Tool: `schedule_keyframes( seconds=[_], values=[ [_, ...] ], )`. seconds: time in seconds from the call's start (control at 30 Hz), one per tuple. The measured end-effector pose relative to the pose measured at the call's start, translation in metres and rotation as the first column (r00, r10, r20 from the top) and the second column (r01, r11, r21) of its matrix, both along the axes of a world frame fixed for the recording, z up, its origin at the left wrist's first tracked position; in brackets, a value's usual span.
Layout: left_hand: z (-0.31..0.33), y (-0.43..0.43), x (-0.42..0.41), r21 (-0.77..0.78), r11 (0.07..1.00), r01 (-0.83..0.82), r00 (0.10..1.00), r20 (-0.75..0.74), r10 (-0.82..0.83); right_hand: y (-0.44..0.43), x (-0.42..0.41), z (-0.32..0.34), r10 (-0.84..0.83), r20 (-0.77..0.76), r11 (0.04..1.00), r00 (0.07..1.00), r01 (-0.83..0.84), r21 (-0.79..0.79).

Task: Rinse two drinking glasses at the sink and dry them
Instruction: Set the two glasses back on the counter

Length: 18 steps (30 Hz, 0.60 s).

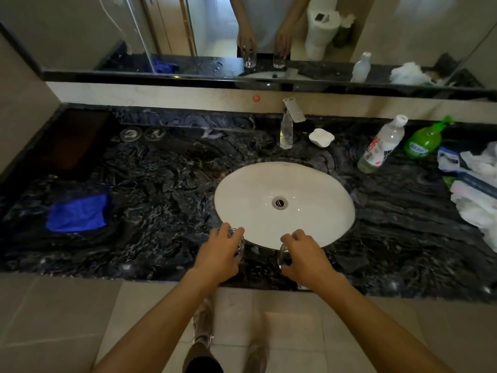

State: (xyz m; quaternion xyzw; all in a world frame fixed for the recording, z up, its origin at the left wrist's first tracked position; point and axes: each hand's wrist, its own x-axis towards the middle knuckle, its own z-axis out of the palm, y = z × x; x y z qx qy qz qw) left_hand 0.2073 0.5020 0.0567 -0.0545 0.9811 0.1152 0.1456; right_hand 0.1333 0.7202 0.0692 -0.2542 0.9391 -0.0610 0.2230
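Note:
Two clear drinking glasses stand on the dark marble counter at the sink's near rim. My left hand [219,251] grips the left glass [240,244] from above, fingers curled over its rim. The right glass [283,256] is gripped the same way by my right hand [305,255]. Both glasses are mostly hidden under my hands; the mirror shows them upright. Beyond them lies the white oval sink [285,203] with its drain. A chrome faucet [289,122] stands behind the basin, and no water is running. A blue cloth [78,214] lies on the counter at the left.
A white soap dish [321,137] sits right of the faucet. A clear bottle [382,145] and a green bottle [425,140] stand at the right, with crumpled white plastic and packets [473,184] beyond. Two glass coasters [142,133] lie at the back left. The counter is wet.

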Motion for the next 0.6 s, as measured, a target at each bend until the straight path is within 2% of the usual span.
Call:
schedule_keyframes(
  seconds=[0.23, 0.6],
  values=[
    [0.019, -0.055, -0.009, 0.015, 0.997, -0.081, 0.994, -0.077, 0.082, -0.062, -0.017, 0.013, 0.072, -0.019, 0.996, 0.997, -0.073, -0.042],
    [0.044, -0.223, -0.035, 0.019, 0.975, -0.223, 0.969, -0.104, 0.223, -0.258, -0.075, 0.038, 0.167, -0.085, 0.980, 0.982, -0.175, -0.096]
  ],
)
